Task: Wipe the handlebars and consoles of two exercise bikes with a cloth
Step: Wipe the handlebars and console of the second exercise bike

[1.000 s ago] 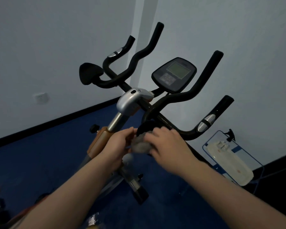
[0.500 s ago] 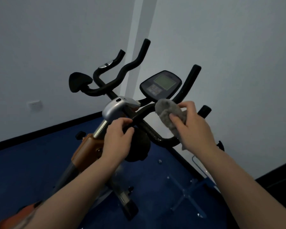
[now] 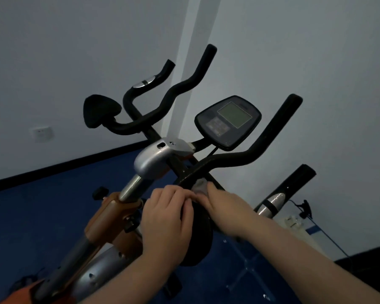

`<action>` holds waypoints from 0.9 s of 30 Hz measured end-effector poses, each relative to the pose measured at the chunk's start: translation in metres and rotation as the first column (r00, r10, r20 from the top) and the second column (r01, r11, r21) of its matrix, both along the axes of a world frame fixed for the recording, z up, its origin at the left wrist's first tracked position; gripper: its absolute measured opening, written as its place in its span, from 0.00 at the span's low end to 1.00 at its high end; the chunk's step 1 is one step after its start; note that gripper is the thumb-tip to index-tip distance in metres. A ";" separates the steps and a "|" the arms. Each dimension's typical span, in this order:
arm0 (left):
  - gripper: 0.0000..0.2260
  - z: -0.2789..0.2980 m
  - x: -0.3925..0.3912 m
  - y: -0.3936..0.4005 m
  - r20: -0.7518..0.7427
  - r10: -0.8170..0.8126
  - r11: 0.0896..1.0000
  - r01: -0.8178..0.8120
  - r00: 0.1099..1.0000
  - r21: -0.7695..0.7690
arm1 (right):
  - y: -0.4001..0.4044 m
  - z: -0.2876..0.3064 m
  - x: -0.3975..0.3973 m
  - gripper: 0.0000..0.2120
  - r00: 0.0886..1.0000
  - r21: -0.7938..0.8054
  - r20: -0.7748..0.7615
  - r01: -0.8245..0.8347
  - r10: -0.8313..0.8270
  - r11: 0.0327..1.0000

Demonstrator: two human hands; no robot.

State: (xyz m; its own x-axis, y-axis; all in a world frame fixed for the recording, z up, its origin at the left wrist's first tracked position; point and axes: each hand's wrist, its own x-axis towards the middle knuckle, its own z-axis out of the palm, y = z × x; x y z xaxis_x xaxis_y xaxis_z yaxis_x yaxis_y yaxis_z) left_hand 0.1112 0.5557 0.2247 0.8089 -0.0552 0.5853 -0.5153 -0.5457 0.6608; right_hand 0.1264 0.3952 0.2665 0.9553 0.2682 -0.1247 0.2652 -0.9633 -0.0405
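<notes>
My right hand (image 3: 226, 207) pinched the grey cloth (image 3: 200, 187) against the black handlebar (image 3: 233, 160) where it bent near the stem, and my left hand (image 3: 167, 218) lay just beside it, fingers curled over the dark elbow pad (image 3: 199, 233) below. The console (image 3: 228, 121) sat above, apart from both hands, its screen blank and its buttons too blurred to read. Open air surrounded the upright bar ends; blue floor (image 3: 31, 216) stretched left to the wall's black skirting (image 3: 64, 167)
</notes>
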 end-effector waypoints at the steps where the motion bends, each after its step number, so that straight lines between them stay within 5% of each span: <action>1: 0.07 -0.001 0.001 0.000 0.005 -0.012 1.000 0.012 1.000 -0.015 | -0.006 -0.002 -0.013 0.20 0.999 -0.022 0.044 0.032 -0.031 0.999; 5: 0.06 -0.005 0.003 0.000 0.003 -0.012 1.000 0.013 1.000 -0.027 | -0.007 -0.004 0.000 0.11 0.997 -0.080 -0.001 -0.071 0.071 0.994; 10: 0.07 0.000 -0.001 0.001 -0.002 -0.012 1.000 0.012 1.000 0.005 | 0.006 -0.010 0.023 0.23 0.989 0.307 -0.067 0.148 -0.134 0.940; 12: 0.07 0.005 -0.003 0.000 -0.021 -0.006 0.999 0.006 1.000 0.031 | 0.003 -0.009 0.006 0.22 0.989 0.163 0.023 0.138 -0.144 0.977; 16: 0.07 0.027 -0.010 -0.010 -0.121 0.010 0.999 -0.006 0.993 0.031 | -0.035 0.001 -0.046 0.20 0.956 -0.224 0.252 -0.092 0.149 0.970; 20: 0.07 0.054 -0.018 -0.054 -0.141 -0.127 0.968 0.154 0.982 0.197 | -0.129 0.042 -0.043 0.17 0.869 -0.337 0.414 -0.131 0.272 0.932; 23: 0.11 0.054 -0.024 -0.088 -0.335 -0.137 0.991 0.128 0.932 -0.049 | -0.108 0.024 -0.038 0.15 0.821 -0.095 0.571 0.096 -0.025 0.991; 25: 0.13 0.047 -0.029 -0.101 -0.378 -0.096 0.974 0.009 0.921 -0.226 | -0.083 -0.012 -0.044 0.13 0.770 -0.035 0.630 -0.095 0.095 0.995; 27: 0.13 0.042 -0.029 -0.109 -0.332 -0.057 0.956 -0.044 0.942 -0.290 | -0.103 -0.004 -0.035 0.14 0.689 -0.138 0.656 -0.292 0.308 0.946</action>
